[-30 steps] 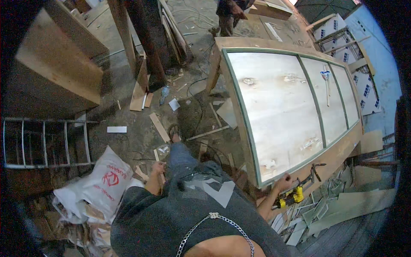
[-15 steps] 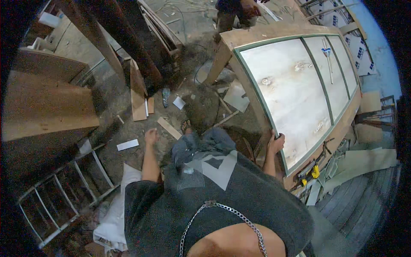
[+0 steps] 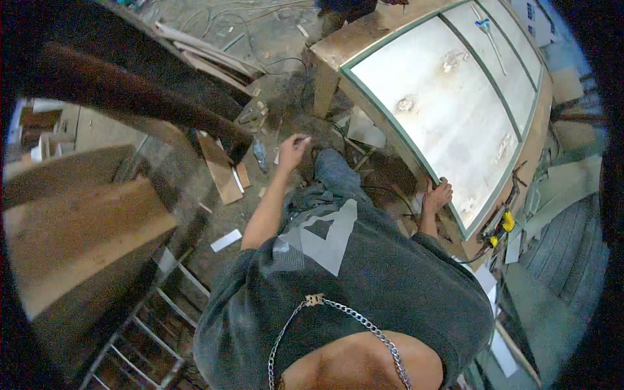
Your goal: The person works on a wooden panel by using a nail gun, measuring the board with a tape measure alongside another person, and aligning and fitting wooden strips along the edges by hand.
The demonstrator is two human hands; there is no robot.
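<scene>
My right hand (image 3: 439,196) grips the near left edge of a large framed panel (image 3: 448,110), its fingers curled over the green border. White sheets with brownish stains fill the panel, divided by green bars. It lies on a wooden table (image 3: 328,51). My left hand (image 3: 294,153) hangs in the air to the left of the table, over the floor. Its fingers are curled together; whether something small is in them cannot be made out. A thin pale stick with a blue part (image 3: 483,26) lies on the panel's far section.
Brown boards (image 3: 84,221) stand at the left, above a metal ladder (image 3: 153,325). A dark beam (image 3: 130,84) crosses the upper left. Offcuts and a white strip (image 3: 226,240) litter the floor. A yellow-and-black tool (image 3: 507,221) sits by the table's right side. Another person (image 3: 344,10) is at the far end.
My left hand has swung forward and to the right, its fingers now curled. My right hand keeps its hold on the panel edge. The whole view has shifted and turned.
</scene>
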